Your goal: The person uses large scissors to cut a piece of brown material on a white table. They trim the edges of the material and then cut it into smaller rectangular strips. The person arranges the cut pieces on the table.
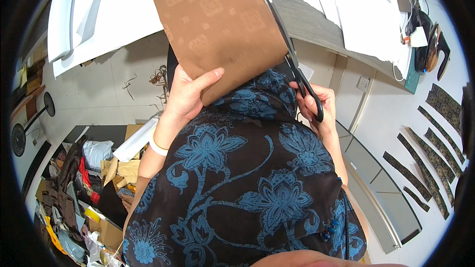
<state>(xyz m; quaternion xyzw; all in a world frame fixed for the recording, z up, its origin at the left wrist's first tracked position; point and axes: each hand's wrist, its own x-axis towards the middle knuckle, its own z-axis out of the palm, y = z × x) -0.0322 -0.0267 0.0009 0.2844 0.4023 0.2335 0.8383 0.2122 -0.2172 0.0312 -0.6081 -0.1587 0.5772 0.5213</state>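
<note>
A length of brown patterned fabric [222, 24] runs from the table's edge toward me, its near end lifted off the table. My left hand [190, 89] pinches its near left corner, thumb on top and fingers beneath. Through the black handles of a pair of scissors [299, 71] go the fingers of my right hand [315, 101]. The scissor blades point away from me and lie along the fabric's right edge. Whether they are cutting into the edge I cannot tell.
White paper sheets [118, 15] cover the grey table [292, 7] on both sides. An iron [433, 47] stands at the far right. Several dark patterned strips [415, 163] hang or lie on the right. A heap of scraps and bags [74, 193] fills the lower left.
</note>
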